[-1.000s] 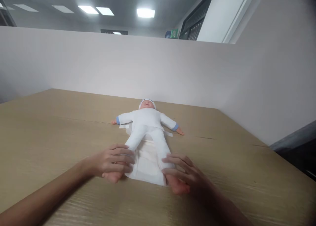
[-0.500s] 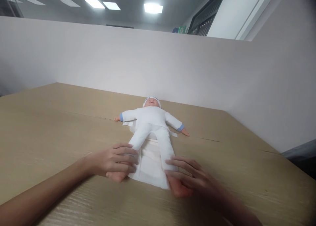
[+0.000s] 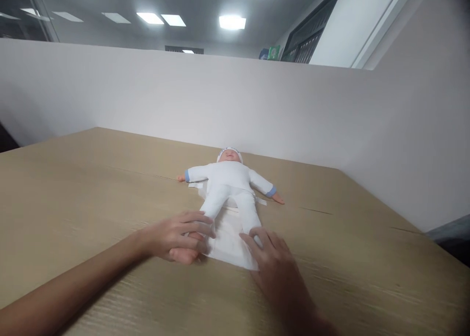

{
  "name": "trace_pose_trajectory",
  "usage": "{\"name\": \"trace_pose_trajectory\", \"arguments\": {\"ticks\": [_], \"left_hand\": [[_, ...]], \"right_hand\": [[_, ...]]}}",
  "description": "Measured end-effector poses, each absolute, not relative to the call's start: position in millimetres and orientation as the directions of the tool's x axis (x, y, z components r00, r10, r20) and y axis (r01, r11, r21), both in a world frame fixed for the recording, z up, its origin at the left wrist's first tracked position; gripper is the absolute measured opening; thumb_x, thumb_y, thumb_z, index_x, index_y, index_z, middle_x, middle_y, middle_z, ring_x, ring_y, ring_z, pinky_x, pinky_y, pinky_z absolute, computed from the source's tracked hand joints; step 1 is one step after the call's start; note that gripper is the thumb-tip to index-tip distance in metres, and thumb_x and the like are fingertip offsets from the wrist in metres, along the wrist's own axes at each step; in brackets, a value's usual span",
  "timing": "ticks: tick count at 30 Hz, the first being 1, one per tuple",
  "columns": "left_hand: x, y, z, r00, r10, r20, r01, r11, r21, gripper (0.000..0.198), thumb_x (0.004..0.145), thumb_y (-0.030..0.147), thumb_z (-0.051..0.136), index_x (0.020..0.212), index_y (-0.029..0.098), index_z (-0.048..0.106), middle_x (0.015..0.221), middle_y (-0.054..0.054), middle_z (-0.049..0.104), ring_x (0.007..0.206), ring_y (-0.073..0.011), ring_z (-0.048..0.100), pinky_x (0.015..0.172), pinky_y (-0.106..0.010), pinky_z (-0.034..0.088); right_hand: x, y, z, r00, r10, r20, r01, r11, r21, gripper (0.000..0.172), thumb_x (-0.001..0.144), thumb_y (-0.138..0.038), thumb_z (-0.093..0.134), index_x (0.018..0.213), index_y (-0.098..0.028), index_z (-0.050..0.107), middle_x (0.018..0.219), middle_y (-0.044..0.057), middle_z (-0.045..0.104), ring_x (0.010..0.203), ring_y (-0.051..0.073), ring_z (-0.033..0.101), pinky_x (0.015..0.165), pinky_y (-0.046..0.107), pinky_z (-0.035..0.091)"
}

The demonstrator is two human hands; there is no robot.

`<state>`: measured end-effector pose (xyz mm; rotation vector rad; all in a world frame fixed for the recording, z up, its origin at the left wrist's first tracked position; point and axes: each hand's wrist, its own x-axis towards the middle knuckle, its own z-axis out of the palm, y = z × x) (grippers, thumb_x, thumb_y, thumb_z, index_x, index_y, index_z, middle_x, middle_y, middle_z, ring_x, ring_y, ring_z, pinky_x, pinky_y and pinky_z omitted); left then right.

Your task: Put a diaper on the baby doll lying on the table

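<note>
Lying face-up on the worktop [image 3: 110, 204] in the head view, the doll [image 3: 229, 175] has its feet toward the person and its head near the pale partition [image 3: 165, 91]. A white diaper [image 3: 229, 243] sits under its hips and between its legs, tabs [image 3: 196, 185] poking out either side of its waist, probably laid out like that so both can be reached. Left hand [image 3: 179, 234] is draped over the doll's lower leg on that side, fingers loosely bent; right hand [image 3: 277, 262] is over the other lower leg, fingers curved, that foot hidden. Looks like they're there to hold the legs apart so the diaper isn't covered, but honestly can't tell if either set of fingers is gripping or just resting.

Writing-wise: the white cap [image 3: 230, 149] on the doll has bluish marks, maybe lettering, too small to read. Well beyond the doll, past the partition, there's a green item [image 3: 273, 53], no legible brand.
</note>
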<state>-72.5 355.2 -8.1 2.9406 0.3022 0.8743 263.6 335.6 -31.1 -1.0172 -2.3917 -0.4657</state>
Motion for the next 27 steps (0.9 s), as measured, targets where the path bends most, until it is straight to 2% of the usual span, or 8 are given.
{"name": "trace_pose_trajectory", "arguments": {"ticks": [3, 6, 10, 13, 16, 18, 21, 27], "left_hand": [[-68, 349, -3, 0.789, 0.251, 0.561, 0.162, -0.966, 0.204, 0.027, 0.109, 0.037, 0.063, 0.126, 0.019, 0.074, 0.132, -0.018, 0.076, 0.149, -0.0337, 0.056, 0.124, -0.052, 0.052], [-63, 341, 2, 0.753, 0.284, 0.594, 0.132, -0.949, 0.287, 0.019, 0.107, 0.032, 0.065, 0.119, 0.019, 0.073, 0.126, -0.017, 0.077, 0.144, -0.0327, 0.061, 0.123, -0.052, 0.053], [-58, 320, 8, 0.743, 0.299, 0.599, 0.082, -0.929, 0.361, 0.017, 0.109, 0.031, 0.062, 0.118, 0.019, 0.07, 0.112, -0.014, 0.078, 0.125, -0.0291, 0.071, 0.127, -0.055, 0.048], [-56, 299, 15, 0.735, 0.328, 0.594, 0.088, -0.914, 0.396, 0.018, 0.108, 0.032, 0.061, 0.117, 0.019, 0.071, 0.12, -0.017, 0.072, 0.13, -0.0315, 0.068, 0.125, -0.054, 0.051], [-54, 280, 20, 0.76, 0.344, 0.551, 0.099, -0.899, 0.426, 0.016, 0.107, 0.03, 0.061, 0.118, 0.021, 0.069, 0.122, -0.018, 0.07, 0.134, -0.0328, 0.065, 0.127, -0.056, 0.049], [-53, 271, 22, 0.787, 0.337, 0.517, 0.114, -0.903, 0.414, 0.015, 0.107, 0.029, 0.061, 0.117, 0.02, 0.068, 0.119, -0.017, 0.07, 0.133, -0.0326, 0.065, 0.128, -0.056, 0.047], [-52, 265, 21, 0.81, 0.333, 0.483, 0.166, -0.92, 0.355, 0.014, 0.107, 0.025, 0.06, 0.118, 0.02, 0.067, 0.117, -0.017, 0.07, 0.132, -0.0322, 0.065, 0.126, -0.053, 0.05], [-50, 264, 12, 0.844, 0.336, 0.418, 0.229, -0.93, 0.286, 0.021, 0.104, 0.021, 0.067, 0.125, 0.018, 0.07, 0.123, -0.019, 0.074, 0.143, -0.0341, 0.062, 0.128, -0.053, 0.048]], "right_hand": [[260, 341, -28, -0.586, 0.57, 0.576, 0.752, 0.647, 0.125, 0.053, 0.067, 0.007, 0.062, 0.109, -0.023, 0.071, 0.097, 0.008, 0.071, 0.085, 0.03, 0.058, 0.076, 0.043, 0.048], [266, 342, -23, -0.563, 0.563, 0.605, 0.732, 0.679, 0.05, 0.055, 0.068, 0.007, 0.059, 0.114, -0.022, 0.069, 0.095, 0.006, 0.072, 0.087, 0.028, 0.061, 0.074, 0.04, 0.048], [275, 334, -17, -0.54, 0.571, 0.619, 0.675, 0.733, -0.087, 0.03, 0.088, -0.008, 0.06, 0.113, -0.022, 0.067, 0.095, 0.007, 0.071, 0.085, 0.029, 0.061, 0.071, 0.039, 0.049], [275, 336, -3, -0.526, 0.534, 0.662, 0.571, 0.799, -0.191, 0.013, 0.102, -0.019, 0.056, 0.108, -0.023, 0.066, 0.111, 0.01, 0.074, 0.1, 0.03, 0.066, 0.087, 0.042, 0.054], [268, 351, 16, -0.477, 0.539, 0.694, 0.453, 0.828, -0.331, 0.015, 0.111, -0.026, 0.053, 0.117, -0.025, 0.067, 0.128, 0.008, 0.076, 0.121, 0.029, 0.069, 0.11, 0.046, 0.051], [262, 365, 25, -0.41, 0.646, 0.644, 0.455, 0.757, -0.47, 0.021, 0.114, -0.035, 0.051, 0.115, -0.024, 0.069, 0.114, 0.007, 0.079, 0.111, 0.028, 0.073, 0.101, 0.042, 0.055], [256, 383, 29, -0.321, 0.765, 0.558, 0.512, 0.636, -0.577, 0.037, 0.113, -0.05, 0.052, 0.091, -0.023, 0.066, 0.084, 0.005, 0.073, 0.082, 0.026, 0.07, 0.079, 0.039, 0.056], [261, 393, 15, -0.304, 0.791, 0.531, 0.485, 0.608, -0.628, 0.043, 0.111, -0.056, 0.052, 0.087, -0.022, 0.064, 0.079, 0.003, 0.07, 0.076, 0.023, 0.065, 0.071, 0.035, 0.053]]}}
